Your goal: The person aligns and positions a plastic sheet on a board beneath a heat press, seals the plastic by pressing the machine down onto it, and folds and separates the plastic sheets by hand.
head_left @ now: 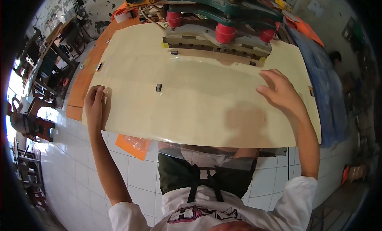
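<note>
A wide cream sheet [199, 119] covers the work surface in front of me, with a glossy clear film along its near edge. My left hand [94, 103] is at the sheet's left edge, thumb and fingers pressed together; what lies between them, if anything, is too small to make out. My right hand [281, 89] hovers over or rests lightly on the sheet's right part, fingers curved and thumb apart, holding nothing. Between the hands, left of centre, sits a small dark clip-like piece [158, 87]. Another small dark piece [174, 52] lies near the press.
A green press frame [227, 18] with red cylindrical mounts [225, 33] and a long metal head [215, 47] stands over the sheet's far side. An orange board [85, 81] shows at left, blue plastic [324, 79] at right. An orange piece [133, 145] is below the near edge.
</note>
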Action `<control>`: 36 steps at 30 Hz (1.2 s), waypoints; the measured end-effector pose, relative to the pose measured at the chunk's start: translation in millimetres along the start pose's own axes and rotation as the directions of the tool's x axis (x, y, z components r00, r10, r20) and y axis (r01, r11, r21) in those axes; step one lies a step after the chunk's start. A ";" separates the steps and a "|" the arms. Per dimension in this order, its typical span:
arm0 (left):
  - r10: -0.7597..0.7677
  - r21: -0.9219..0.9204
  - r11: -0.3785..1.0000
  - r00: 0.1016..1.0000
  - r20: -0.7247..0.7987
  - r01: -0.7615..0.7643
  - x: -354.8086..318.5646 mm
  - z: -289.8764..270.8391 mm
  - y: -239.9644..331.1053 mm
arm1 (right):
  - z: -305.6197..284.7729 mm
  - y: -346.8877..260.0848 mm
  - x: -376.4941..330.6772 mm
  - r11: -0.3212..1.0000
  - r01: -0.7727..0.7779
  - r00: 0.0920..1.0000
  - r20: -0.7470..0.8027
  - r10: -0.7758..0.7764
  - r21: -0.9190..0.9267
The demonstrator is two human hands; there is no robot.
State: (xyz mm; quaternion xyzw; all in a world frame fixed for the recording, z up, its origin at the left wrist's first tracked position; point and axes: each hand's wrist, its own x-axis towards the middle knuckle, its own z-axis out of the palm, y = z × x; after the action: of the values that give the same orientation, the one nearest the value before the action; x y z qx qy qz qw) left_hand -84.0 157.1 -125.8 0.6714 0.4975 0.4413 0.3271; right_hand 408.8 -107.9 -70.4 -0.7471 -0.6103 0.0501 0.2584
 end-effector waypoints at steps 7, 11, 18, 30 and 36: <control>0.041 0.004 0.999 0.999 -0.013 -0.041 -1.2 1.8 1.6 | -0.8 -13.1 33.7 0.955 -0.212 0.940 0.225 0.257 -0.205; 0.034 0.025 0.999 0.999 -0.003 -0.034 -1.4 1.0 1.6 | 1.5 -2.0 39.9 0.966 -0.228 0.921 0.295 0.255 -0.126; 0.056 0.044 0.997 0.998 -0.012 -0.055 -1.9 1.4 0.8 | 4.8 6.5 48.9 0.965 -0.235 0.906 0.333 0.260 -0.113; 0.074 0.074 0.995 0.997 -0.014 -0.072 -2.2 5.8 1.6 | 11.1 15.1 51.5 0.971 -0.237 0.918 0.321 0.234 -0.030; 0.073 0.032 0.997 0.996 -0.047 -0.072 -1.0 0.4 -4.6 | 12.4 6.5 36.5 0.989 -0.145 0.972 0.183 0.146 -0.017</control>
State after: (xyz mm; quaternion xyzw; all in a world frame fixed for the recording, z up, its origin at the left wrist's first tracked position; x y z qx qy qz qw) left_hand -85.5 157.5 -130.3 0.6829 0.4872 0.4614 0.2886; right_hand 418.8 -70.4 -75.2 -0.7826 -0.5751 0.1365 0.1955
